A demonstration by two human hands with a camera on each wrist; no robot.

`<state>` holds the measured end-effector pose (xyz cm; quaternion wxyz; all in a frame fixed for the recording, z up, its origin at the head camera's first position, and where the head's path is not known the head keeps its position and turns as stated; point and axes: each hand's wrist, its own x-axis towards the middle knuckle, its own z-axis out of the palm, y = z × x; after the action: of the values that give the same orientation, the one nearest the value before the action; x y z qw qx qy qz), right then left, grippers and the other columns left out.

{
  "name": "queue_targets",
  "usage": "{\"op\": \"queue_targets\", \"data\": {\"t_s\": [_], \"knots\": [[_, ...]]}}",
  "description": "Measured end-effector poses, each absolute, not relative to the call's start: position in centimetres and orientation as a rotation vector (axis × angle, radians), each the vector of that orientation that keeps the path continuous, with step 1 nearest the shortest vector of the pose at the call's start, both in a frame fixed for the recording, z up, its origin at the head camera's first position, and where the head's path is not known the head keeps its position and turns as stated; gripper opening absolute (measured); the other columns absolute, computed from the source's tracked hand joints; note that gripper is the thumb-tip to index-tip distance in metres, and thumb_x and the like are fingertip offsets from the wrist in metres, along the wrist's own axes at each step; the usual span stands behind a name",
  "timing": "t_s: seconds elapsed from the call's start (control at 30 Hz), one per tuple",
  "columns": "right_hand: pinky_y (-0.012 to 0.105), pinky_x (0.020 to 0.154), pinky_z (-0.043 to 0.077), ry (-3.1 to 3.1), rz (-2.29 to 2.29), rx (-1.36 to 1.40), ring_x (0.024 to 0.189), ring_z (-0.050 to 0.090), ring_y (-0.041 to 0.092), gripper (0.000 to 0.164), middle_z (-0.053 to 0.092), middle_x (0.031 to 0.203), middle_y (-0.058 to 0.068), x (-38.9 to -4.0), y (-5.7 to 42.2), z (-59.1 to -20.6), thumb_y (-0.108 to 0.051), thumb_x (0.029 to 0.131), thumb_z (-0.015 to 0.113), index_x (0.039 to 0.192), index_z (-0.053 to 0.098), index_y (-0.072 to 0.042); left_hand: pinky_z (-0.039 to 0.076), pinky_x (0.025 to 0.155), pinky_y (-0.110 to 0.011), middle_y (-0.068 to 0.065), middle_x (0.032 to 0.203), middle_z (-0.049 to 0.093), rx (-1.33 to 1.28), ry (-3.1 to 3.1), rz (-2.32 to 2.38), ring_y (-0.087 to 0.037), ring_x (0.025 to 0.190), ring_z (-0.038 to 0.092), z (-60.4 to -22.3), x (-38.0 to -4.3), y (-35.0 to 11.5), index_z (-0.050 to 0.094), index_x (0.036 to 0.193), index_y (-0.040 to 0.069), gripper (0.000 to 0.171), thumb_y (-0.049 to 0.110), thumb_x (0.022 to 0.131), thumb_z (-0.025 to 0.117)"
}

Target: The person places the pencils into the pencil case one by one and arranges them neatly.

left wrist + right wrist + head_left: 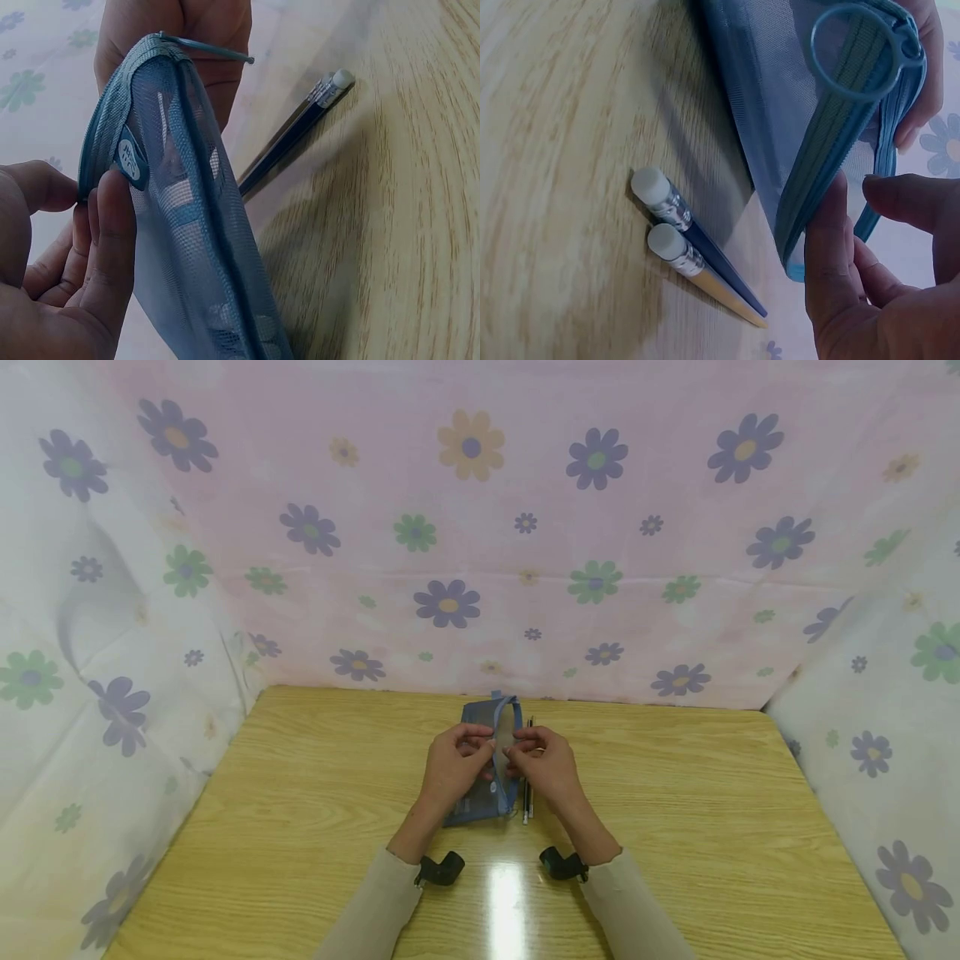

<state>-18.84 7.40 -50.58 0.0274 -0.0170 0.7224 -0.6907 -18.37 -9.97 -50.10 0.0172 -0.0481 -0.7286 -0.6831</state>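
Observation:
A blue mesh pencil pouch (pixel 478 806) stands between both hands on the wooden table, its zippered mouth spread apart. My left hand (pixel 452 768) pinches the left edge of the mouth between thumb and fingers, close to a small oval label (pixel 132 163). On the opposite edge, my right hand (pixel 551 768) grips the zipper tape (pixel 826 161) with its thumb and fingers. A round ring pull (pixel 817 56) hangs at the near end of the zipper. Beside the pouch, under the right hand, lie a dark pencil (pixel 724 259) and a tan pencil (pixel 724 291), both with white erasers.
The wood-grain table (pixel 300 827) reaches back to a flowered curtain (pixel 510 560), which also hangs along both sides. A black wrist camera (pixel 442 868) sits at the left wrist, another wrist camera (pixel 562 865) at the right.

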Motion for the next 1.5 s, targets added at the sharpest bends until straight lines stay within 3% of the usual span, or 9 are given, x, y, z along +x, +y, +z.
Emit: {"op": "queue_targets", "data": {"t_s": [0.4, 0.67, 0.9, 1.1, 1.5], "knots": [[0.05, 0.073, 0.068, 2.344, -2.071, -0.033, 0.081, 0.075, 0.041, 0.031, 0.067, 0.104, 0.024, -19.1, 8.6, -50.0, -0.001, 0.099, 0.07, 0.127, 0.066, 0.01, 0.06, 0.068, -0.069, -0.024, 0.093, 0.069, -0.131, -2.242, -2.119, -0.042, 0.068, 0.069, -47.5, -17.0, -9.8, 0.069, 0.118, -0.014, 0.021, -0.006, 0.098, 0.069], [0.043, 0.067, 0.069, 2.522, -1.934, -0.022, 0.08, 0.075, 0.035, 0.03, 0.07, 0.1, 0.019, -19.7, 9.6, -50.6, -0.003, 0.097, 0.074, 0.124, 0.07, 0.007, 0.062, 0.066, -0.066, -0.021, 0.092, 0.069, -0.125, -2.235, -2.108, -0.039, 0.067, 0.07, -47.5, -17.0, -9.8, 0.071, 0.117, -0.012, 0.02, -0.006, 0.098, 0.07], [0.032, 0.062, 0.065, 2.672, -1.746, -0.043, 0.078, 0.074, 0.024, 0.032, 0.072, 0.1, 0.017, -19.8, 10.3, -50.7, -0.003, 0.095, 0.074, 0.125, 0.07, 0.006, 0.061, 0.067, -0.066, -0.023, 0.093, 0.069, -0.142, -2.234, -2.109, -0.048, 0.069, 0.068, -47.5, -17.0, -9.9, 0.07, 0.118, -0.013, 0.02, -0.006, 0.099, 0.069], [0.032, 0.066, 0.064, 2.744, -1.62, -0.047, 0.083, 0.074, 0.027, 0.029, 0.072, 0.1, 0.017, -20.1, 10.5, -51.0, -0.002, 0.093, 0.076, 0.121, 0.071, 0.006, 0.06, 0.067, -0.068, -0.023, 0.092, 0.068, -0.145, -2.231, -2.106, -0.052, 0.07, 0.067, -47.5, -17.0, -9.9, 0.07, 0.118, -0.013, 0.02, -0.006, 0.099, 0.069], [0.043, 0.077, 0.061, 2.906, -1.332, 0.004, 0.085, 0.067, 0.027, 0.03, 0.071, 0.093, 0.012, -20.1, 10.6, -51.8, -0.007, 0.09, 0.082, 0.116, 0.072, 0.004, 0.061, 0.067, -0.066, -0.021, 0.093, 0.069, -0.156, -2.23, -2.108, -0.038, 0.065, 0.069, -47.7, -17.1, -10.1, 0.072, 0.116, -0.01, 0.018, -0.006, 0.099, 0.069]]}}
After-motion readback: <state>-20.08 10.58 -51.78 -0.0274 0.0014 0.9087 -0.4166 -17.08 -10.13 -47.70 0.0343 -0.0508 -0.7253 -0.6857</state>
